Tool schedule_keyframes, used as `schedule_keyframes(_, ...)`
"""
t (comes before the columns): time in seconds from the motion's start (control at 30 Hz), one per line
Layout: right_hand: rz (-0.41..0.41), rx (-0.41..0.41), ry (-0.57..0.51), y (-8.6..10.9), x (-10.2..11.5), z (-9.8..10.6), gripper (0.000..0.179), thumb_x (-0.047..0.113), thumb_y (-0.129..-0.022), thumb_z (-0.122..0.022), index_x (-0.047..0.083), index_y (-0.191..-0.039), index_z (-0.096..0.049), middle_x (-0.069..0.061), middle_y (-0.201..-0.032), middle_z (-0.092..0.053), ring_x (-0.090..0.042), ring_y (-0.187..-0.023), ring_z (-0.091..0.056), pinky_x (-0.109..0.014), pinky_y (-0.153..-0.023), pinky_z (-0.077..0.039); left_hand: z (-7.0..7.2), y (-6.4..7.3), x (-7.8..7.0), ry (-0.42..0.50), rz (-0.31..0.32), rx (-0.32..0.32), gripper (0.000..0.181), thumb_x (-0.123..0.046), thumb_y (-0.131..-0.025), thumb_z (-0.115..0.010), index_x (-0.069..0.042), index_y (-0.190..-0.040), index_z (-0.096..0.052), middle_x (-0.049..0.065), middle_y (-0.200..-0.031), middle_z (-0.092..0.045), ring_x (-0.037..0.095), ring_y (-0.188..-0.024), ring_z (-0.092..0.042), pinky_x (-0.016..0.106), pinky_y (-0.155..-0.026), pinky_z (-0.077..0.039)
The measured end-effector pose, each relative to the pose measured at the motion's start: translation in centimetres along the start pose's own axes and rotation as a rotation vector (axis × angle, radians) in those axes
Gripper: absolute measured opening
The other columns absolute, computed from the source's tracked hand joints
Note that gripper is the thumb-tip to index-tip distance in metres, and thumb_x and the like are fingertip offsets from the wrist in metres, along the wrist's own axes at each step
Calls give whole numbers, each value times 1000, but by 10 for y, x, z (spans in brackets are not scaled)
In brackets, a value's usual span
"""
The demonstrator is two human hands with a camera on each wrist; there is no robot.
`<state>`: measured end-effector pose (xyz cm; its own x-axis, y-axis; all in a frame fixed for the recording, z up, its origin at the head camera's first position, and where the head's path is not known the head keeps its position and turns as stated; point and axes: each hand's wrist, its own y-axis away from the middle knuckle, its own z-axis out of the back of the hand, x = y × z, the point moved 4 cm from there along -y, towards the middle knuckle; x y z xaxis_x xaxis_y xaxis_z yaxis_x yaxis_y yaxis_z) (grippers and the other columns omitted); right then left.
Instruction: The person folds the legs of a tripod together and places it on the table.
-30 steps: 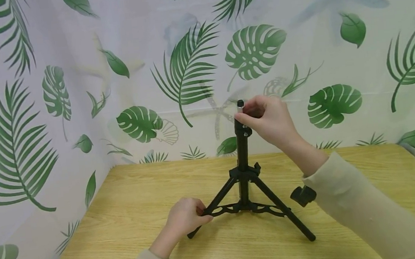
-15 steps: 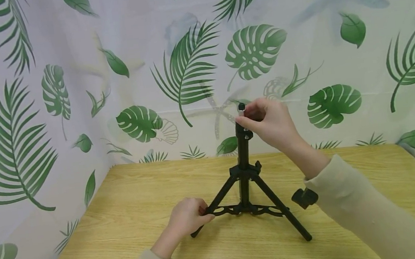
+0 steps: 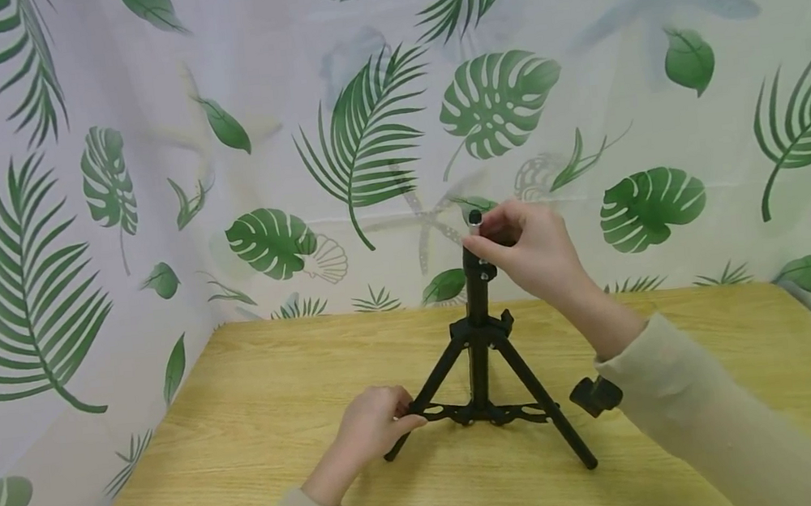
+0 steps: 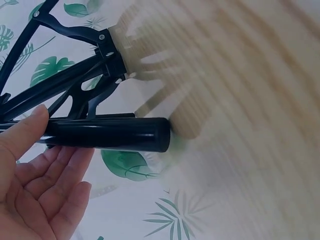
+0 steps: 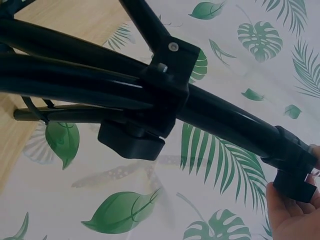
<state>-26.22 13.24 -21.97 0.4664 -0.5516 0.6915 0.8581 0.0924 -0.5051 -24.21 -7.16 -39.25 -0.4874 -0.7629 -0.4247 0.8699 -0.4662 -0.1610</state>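
A black tripod stand (image 3: 479, 303) stands upright on the wooden table with its legs spread. Low down, my left hand (image 3: 374, 423) grips the left leg near the brace; in the left wrist view, the thumb lies over the leg (image 4: 110, 134) and the fingers come from beneath. My right hand (image 3: 533, 245) pinches the top of the central column, just below its silver and black tip (image 3: 474, 217). From the right wrist, the leg collar with its clamp knob (image 5: 132, 141) shows, and the upper knob (image 5: 295, 186) sits beside my right fingertips (image 5: 278, 202).
The wooden table (image 3: 264, 381) extends on both sides of the stand. Behind and to the left hangs a pale curtain (image 3: 569, 123) with green leaf prints. Black wrist mounts (image 3: 596, 396) are strapped at the sleeves.
The tripod's feet have drawn closer together and its top has sunk slightly. My left hand has moved a little right with its leg; my right hand has gone down with the column top.
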Motion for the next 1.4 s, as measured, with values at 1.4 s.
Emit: schedule_keyframes(1.4, 0, -30, 14, 3, 1, -2, 23, 22, -82, -64, 1, -92, -61, -9, -86, -63, -18, -76, -58, -31, -66, -45, -7, -15, -15, 193, -45, -179, 15, -22, -78, -68, -7, -80, -67, 1, -74, -65, 13, -68, -60, 22, -56, -45)
